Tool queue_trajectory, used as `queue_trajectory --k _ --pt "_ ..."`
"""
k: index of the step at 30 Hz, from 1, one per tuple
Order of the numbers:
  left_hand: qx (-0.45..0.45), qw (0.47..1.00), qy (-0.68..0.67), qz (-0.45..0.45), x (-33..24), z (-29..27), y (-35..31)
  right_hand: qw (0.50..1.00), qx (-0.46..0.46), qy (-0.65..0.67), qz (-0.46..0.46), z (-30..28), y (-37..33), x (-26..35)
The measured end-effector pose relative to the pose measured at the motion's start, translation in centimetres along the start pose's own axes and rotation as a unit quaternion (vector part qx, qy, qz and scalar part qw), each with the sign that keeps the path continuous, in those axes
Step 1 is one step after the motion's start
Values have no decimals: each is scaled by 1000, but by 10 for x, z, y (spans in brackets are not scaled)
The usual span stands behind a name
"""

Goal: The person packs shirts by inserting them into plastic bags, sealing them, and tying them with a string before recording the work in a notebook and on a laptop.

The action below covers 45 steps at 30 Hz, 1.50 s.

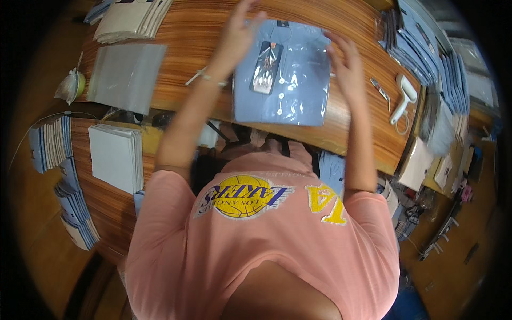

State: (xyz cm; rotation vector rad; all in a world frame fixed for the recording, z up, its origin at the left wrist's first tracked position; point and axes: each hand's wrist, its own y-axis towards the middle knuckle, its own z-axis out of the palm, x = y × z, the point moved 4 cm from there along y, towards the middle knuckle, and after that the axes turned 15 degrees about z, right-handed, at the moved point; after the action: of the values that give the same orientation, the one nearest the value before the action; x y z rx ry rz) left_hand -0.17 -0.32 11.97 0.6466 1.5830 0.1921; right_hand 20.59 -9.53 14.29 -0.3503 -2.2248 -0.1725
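Note:
A folded light-blue shirt (306,80) lies flat on the wooden table in a clear, shiny plastic bag. Its white buttons run down the front, and a dark hang tag (266,66) sits left of them. My left hand (242,34) is at the package's upper left, fingers stretched away from me and nothing seen in them. On the opposite side, my right hand (346,58) has its fingers apart and bent toward the package's right edge. Whether its fingertips touch the plastic, I cannot tell.
Clear plastic bags (128,77) lie at left, below a pile of beige packaged shirts (130,24). Thread snips (381,93) and a white handled tool (405,96) lie at right, near stacked blue shirts (413,40). White sheets (114,157) are piled on a lower surface at left.

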Motion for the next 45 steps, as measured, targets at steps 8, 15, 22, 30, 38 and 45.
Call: queue_trajectory --k 8,15,22,30,38,45 --pt "-7 905 424 43 64 63 -7 980 -132 -151 0 117 63 -19" --pt "81 901 423 -62 48 70 7 978 -79 -189 40 111 76 -13" --pt "82 902 417 -68 57 70 3 976 -79 -199 40 115 75 -17" --pt "-12 915 403 25 82 70 -19 977 -141 -158 -17 130 69 -37" --pt "-41 933 357 6 89 67 -5 982 -129 -128 44 124 83 -41" --pt "-67 979 187 35 66 -3 9 983 -155 -25 -96 36 97 -51"
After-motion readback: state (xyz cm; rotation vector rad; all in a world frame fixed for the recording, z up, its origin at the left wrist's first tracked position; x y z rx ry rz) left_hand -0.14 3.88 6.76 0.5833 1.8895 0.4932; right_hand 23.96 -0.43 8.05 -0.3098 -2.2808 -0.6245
